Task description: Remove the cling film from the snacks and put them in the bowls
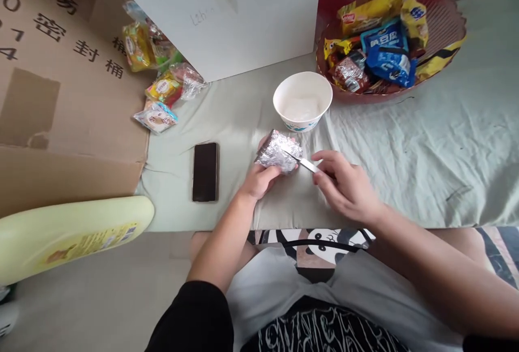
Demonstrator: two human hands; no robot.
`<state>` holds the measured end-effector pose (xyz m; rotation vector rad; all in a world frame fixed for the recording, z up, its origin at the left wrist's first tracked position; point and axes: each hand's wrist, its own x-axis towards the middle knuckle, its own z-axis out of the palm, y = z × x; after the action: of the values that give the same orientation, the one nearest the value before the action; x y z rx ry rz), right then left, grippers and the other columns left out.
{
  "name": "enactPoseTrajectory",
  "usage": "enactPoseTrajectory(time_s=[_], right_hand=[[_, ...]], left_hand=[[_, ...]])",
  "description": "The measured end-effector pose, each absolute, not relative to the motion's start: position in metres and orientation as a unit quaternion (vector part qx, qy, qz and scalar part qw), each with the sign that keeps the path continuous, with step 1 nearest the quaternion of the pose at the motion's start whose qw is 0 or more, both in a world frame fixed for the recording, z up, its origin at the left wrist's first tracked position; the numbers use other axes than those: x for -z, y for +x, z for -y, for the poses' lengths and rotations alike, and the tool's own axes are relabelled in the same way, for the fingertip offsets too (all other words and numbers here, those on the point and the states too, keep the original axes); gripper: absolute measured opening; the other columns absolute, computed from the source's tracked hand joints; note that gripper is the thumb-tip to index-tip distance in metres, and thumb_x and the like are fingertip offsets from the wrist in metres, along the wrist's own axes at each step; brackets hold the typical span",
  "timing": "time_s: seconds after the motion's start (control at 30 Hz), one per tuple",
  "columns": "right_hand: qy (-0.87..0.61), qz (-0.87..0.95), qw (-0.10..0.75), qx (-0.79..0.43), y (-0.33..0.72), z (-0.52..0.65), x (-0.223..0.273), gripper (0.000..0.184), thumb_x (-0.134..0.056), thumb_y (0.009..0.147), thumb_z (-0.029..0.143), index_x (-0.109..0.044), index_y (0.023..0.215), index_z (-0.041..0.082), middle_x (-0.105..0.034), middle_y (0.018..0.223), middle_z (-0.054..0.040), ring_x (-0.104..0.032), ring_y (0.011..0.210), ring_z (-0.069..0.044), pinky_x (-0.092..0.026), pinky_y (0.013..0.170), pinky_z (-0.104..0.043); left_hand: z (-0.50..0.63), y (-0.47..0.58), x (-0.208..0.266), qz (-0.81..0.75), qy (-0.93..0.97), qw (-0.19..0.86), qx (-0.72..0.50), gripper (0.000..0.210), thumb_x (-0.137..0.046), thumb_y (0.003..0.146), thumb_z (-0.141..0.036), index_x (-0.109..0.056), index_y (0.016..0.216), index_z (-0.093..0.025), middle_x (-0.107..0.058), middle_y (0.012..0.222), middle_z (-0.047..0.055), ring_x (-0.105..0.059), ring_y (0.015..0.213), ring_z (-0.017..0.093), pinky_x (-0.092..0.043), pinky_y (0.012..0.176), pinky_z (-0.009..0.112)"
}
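Observation:
My left hand [263,180] is closed around a crinkled, shiny foil- or film-wrapped bundle [280,152] with a dark edge on its left. What lies inside the wrapping I cannot make out. Between the thumb and fingers of my right hand [347,183] is a small knife-like tool [307,165] with a white handle. Its thin dark tip points left and rests on or just over the shiny wrapping. Just beyond my hands stands a white paper bowl [302,104] with a blue-green pattern near its base.
A dark phone [205,172] lies on the pale cloth [243,117] to the left. Snack packets [162,88] lean against a cardboard box [77,108]. At the back right is a reddish basket [446,19] of wrapped snacks. A yellow-green bottle [77,233] lies at the left.

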<state>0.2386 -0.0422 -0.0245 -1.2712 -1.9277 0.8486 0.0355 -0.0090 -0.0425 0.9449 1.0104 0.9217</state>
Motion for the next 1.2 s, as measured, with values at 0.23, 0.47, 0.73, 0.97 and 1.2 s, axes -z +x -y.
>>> enactPoseTrajectory(time_s=[0.23, 0.47, 0.73, 0.97, 1.2], right_hand=[[-0.532, 0.771, 0.229, -0.264, 0.24, 0.041, 0.036, 0.021, -0.046, 0.098, 0.032, -0.061, 0.11, 0.024, -0.071, 0.069, 0.0011, -0.06, 0.054, -0.018, -0.037, 0.057, -0.028], [-0.629, 0.732, 0.256, -0.05, 0.285, 0.038, 0.044, 0.021, -0.054, 0.096, 0.033, -0.071, 0.106, 0.023, -0.075, 0.096, -0.0095, -0.066, 0.077, -0.026, -0.045, 0.066, -0.035], [-0.506, 0.786, 0.332, -0.127, 0.251, 0.041, 0.046, 0.031, -0.057, 0.095, 0.026, -0.062, 0.125, 0.024, -0.068, 0.127, -0.0141, -0.065, 0.12, -0.034, -0.053, 0.103, -0.053], [-0.476, 0.814, 0.285, -0.171, 0.242, 0.051, 0.052, 0.037, -0.055, 0.096, 0.027, -0.057, 0.132, 0.021, -0.063, 0.138, -0.0162, -0.064, 0.126, -0.033, -0.055, 0.102, -0.05], [-0.503, 0.778, 0.314, -0.209, 0.231, 0.037, 0.052, 0.041, -0.057, 0.095, 0.032, -0.055, 0.135, 0.021, -0.056, 0.148, -0.0181, -0.066, 0.122, -0.031, -0.058, 0.096, -0.047]], left_hand=[[0.013, 0.018, 0.029, -0.443, 0.395, 0.652, -0.471, 0.047, -0.056, 0.069, -0.036, -0.065, 0.113, -0.021, -0.076, 0.111, 0.012, -0.068, 0.122, 0.033, -0.061, 0.092, 0.05], [0.018, 0.019, 0.044, -0.494, 0.469, 0.53, -0.506, 0.056, -0.061, 0.08, -0.041, -0.05, 0.133, -0.027, -0.066, 0.131, 0.01, -0.067, 0.121, 0.026, -0.056, 0.102, 0.042], [0.031, 0.027, 0.053, -0.511, 0.74, 0.24, -0.366, 0.063, -0.079, 0.081, -0.038, -0.053, 0.137, -0.026, -0.047, 0.157, 0.015, -0.045, 0.147, 0.034, -0.043, 0.117, 0.051], [0.011, 0.015, 0.042, -0.576, 0.699, 0.279, -0.32, 0.019, -0.062, 0.093, -0.032, -0.071, 0.105, -0.02, -0.067, 0.075, 0.002, -0.065, 0.071, 0.017, -0.054, 0.08, 0.032], [-0.012, 0.022, 0.042, -0.519, 0.715, 0.273, -0.379, 0.02, -0.071, 0.082, -0.028, -0.07, 0.099, -0.019, -0.074, 0.115, 0.013, -0.069, 0.112, 0.027, -0.053, 0.101, 0.041]])
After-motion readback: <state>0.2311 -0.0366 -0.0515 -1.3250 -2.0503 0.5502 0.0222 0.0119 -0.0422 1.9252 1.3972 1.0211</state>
